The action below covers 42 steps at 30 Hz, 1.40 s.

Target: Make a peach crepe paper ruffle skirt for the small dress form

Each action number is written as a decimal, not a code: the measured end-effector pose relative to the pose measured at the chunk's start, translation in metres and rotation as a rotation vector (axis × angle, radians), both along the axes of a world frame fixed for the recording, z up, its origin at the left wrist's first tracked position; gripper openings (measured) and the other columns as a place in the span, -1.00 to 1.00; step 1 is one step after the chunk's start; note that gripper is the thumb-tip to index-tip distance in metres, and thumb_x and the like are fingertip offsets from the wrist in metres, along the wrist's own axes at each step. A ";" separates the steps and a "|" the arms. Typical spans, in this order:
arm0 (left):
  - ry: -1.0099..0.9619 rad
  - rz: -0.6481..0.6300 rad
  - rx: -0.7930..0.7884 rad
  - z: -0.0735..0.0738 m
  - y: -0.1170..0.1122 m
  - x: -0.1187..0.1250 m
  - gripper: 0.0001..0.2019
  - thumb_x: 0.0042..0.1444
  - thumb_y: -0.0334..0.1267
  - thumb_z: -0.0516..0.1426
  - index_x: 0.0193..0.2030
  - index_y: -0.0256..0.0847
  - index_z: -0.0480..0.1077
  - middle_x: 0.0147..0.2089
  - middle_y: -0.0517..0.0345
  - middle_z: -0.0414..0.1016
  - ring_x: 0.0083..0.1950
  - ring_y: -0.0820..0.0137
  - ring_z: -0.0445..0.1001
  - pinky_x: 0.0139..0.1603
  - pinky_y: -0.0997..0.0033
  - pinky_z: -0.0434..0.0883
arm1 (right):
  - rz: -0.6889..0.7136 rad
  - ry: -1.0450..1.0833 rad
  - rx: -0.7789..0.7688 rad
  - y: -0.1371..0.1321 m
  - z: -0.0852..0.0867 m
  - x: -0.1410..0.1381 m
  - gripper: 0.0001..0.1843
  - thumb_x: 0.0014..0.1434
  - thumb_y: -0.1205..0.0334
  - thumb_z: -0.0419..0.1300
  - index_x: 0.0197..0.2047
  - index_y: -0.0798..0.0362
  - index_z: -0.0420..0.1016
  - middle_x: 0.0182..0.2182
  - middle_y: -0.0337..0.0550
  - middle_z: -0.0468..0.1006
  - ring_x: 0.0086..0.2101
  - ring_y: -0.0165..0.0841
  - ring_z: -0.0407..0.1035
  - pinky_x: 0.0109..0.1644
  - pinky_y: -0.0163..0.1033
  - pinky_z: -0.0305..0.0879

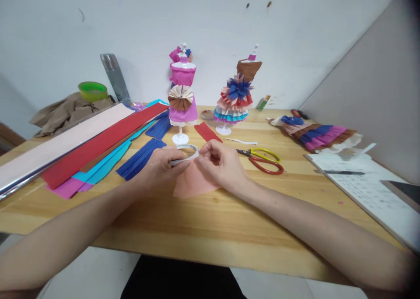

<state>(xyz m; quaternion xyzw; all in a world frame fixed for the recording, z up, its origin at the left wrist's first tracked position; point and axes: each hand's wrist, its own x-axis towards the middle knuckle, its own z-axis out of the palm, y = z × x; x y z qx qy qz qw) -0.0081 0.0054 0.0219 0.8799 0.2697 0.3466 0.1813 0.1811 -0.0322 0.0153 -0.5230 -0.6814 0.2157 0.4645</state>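
Note:
My left hand (161,164) is closed around a white roll of tape (185,153), held just above a wooden table (203,220). My right hand (220,163) pinches at the roll's edge, fingers pressed together; what it grips is too small to tell. Under both hands lies a salmon-pink piece of crepe paper (192,183). Behind them stand two small mannequins: one in a pink paper dress (182,95) with a beige fan, the other in a layered paper dress (236,98) with a blue flower.
Long crepe paper strips (95,148) in pink, red, cyan and blue lie at the left. Scissors (262,159) with yellow and red handles sit right of my hands. A third dressed figure (313,132) lies at the right, beside a white board (364,187) with a pen.

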 end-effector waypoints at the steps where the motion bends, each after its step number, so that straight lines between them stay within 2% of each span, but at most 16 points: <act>1: -0.006 -0.008 -0.036 0.000 0.001 0.000 -0.61 0.25 -0.14 0.07 -0.59 -0.24 0.26 -0.57 0.27 0.19 -0.50 0.50 0.20 -0.49 0.48 0.13 | 0.010 0.016 -0.028 0.002 0.001 0.001 -0.83 0.02 0.13 0.13 -0.44 0.06 0.35 -0.60 -0.26 0.36 -0.56 -0.41 0.23 -0.46 -0.29 0.10; 6: -0.008 -0.033 -0.104 -0.003 0.004 -0.002 -0.66 0.24 -0.14 0.09 -0.53 -0.25 0.35 -0.54 0.25 0.27 -0.46 0.50 0.24 -0.46 0.48 0.16 | 0.087 0.056 -0.146 0.007 0.005 0.005 -0.70 0.00 0.01 0.11 -0.58 0.04 0.26 -0.64 -0.27 0.27 -0.57 -0.44 0.13 -0.49 -0.29 0.03; 11: 0.025 -0.005 -0.099 -0.004 0.004 -0.002 -0.60 0.24 -0.10 0.06 -0.58 -0.25 0.29 -0.55 0.25 0.22 -0.47 0.49 0.23 -0.47 0.47 0.15 | 0.099 0.061 -0.143 0.005 0.007 0.004 -0.71 -0.04 0.04 0.13 -0.62 0.04 0.24 -0.66 -0.32 0.20 -0.58 -0.47 0.07 -0.51 -0.31 -0.02; 17: -0.002 0.015 -0.052 -0.004 0.003 0.000 -0.58 0.25 -0.10 0.08 -0.60 -0.25 0.26 -0.57 0.27 0.20 -0.49 0.50 0.20 -0.49 0.47 0.12 | 0.126 0.045 -0.152 -0.001 0.006 -0.001 -0.79 -0.04 0.14 0.14 -0.59 0.09 0.34 -0.64 -0.33 0.17 -0.56 -0.49 0.04 -0.50 -0.34 -0.04; 22: 0.001 0.015 -0.031 -0.005 0.003 0.000 -0.59 0.24 -0.09 0.08 -0.59 -0.24 0.29 -0.57 0.26 0.23 -0.49 0.50 0.22 -0.48 0.46 0.14 | 0.170 0.063 -0.134 -0.004 0.004 -0.003 -0.79 -0.01 0.19 0.14 -0.59 0.09 0.34 -0.64 -0.34 0.15 -0.55 -0.49 0.03 -0.48 -0.35 -0.02; 30: 0.026 0.015 0.005 -0.006 0.003 -0.001 -0.60 0.25 -0.08 0.08 -0.56 -0.24 0.33 -0.55 0.24 0.29 -0.47 0.47 0.26 -0.46 0.45 0.17 | 0.262 0.027 -0.126 -0.003 0.002 0.000 -0.78 0.08 0.20 0.11 -0.54 0.09 0.40 -0.64 -0.35 0.13 -0.55 -0.49 0.03 -0.48 -0.35 -0.05; 34: 0.031 0.008 0.062 -0.009 0.005 -0.002 -0.61 0.26 -0.09 0.08 -0.55 -0.24 0.32 -0.55 0.24 0.30 -0.46 0.48 0.26 -0.45 0.45 0.16 | 0.213 0.006 -0.120 -0.003 0.001 0.000 -0.79 0.06 0.20 0.12 -0.54 0.10 0.42 -0.64 -0.34 0.16 -0.55 -0.49 0.05 -0.48 -0.35 -0.02; 42: 0.031 0.002 0.099 -0.009 0.004 -0.001 -0.63 0.25 -0.13 0.10 -0.56 -0.24 0.32 -0.54 0.23 0.31 -0.45 0.47 0.27 -0.43 0.44 0.18 | 0.096 -0.034 -0.099 -0.001 -0.003 -0.001 -0.79 0.01 0.18 0.16 -0.57 0.08 0.33 -0.65 -0.33 0.21 -0.57 -0.48 0.09 -0.50 -0.35 0.00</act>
